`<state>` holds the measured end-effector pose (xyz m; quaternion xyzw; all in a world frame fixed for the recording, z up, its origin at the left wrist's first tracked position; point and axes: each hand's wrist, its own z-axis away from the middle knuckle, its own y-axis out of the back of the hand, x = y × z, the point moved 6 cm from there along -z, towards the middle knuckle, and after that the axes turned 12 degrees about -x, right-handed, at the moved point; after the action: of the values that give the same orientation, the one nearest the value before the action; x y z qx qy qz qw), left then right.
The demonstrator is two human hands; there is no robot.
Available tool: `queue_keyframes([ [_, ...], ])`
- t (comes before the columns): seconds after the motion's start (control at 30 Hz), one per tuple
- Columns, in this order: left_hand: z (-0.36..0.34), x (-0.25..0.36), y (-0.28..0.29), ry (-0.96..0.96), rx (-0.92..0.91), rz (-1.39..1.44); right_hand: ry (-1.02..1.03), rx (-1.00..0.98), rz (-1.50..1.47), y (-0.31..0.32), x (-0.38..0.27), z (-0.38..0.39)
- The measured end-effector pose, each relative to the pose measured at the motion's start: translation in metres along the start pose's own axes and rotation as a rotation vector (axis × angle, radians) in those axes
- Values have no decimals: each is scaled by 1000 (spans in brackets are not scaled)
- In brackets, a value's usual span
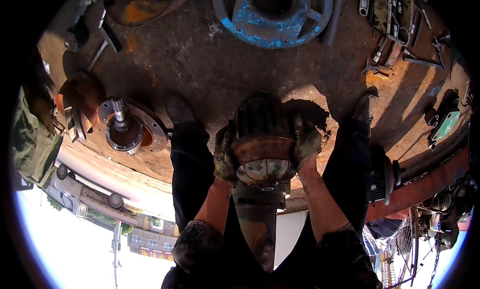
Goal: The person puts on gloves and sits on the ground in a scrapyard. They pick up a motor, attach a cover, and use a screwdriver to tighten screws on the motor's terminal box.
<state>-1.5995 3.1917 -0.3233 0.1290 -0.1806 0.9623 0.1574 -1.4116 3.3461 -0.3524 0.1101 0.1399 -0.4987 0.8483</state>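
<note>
My gloved left hand [224,156] and gloved right hand [307,144] are closed on opposite sides of a heavy cast housing [262,149], which has a dark finned top, a rusty band and a paler ribbed end with a central boss. It sits between my legs, over a greenish-grey metal piece [255,214] that it partly hides. To the left lies a round flange [155,139] with a cup-shaped part and an upright splined shaft [119,111] in it.
Around me on the stained floor [210,69] are a blue flaking cast ring [265,36], wrenches and pullers [392,29], a green part [445,126], a finned motor [380,176] and curved rusty plates [80,104]. A truck [90,194] shows behind, near the lower left rim.
</note>
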Motion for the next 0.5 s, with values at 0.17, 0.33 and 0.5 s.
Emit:
queue_keyframes([
  [0.17,-5,-13,28,-44,-97,-38,73,41,-317,7,38,-9],
  [0.33,-12,-12,26,13,-19,115,-128,-4,230,-11,-4,-5],
  [0.5,1,-7,10,47,-22,145,43,-73,-616,-4,28,1],
])
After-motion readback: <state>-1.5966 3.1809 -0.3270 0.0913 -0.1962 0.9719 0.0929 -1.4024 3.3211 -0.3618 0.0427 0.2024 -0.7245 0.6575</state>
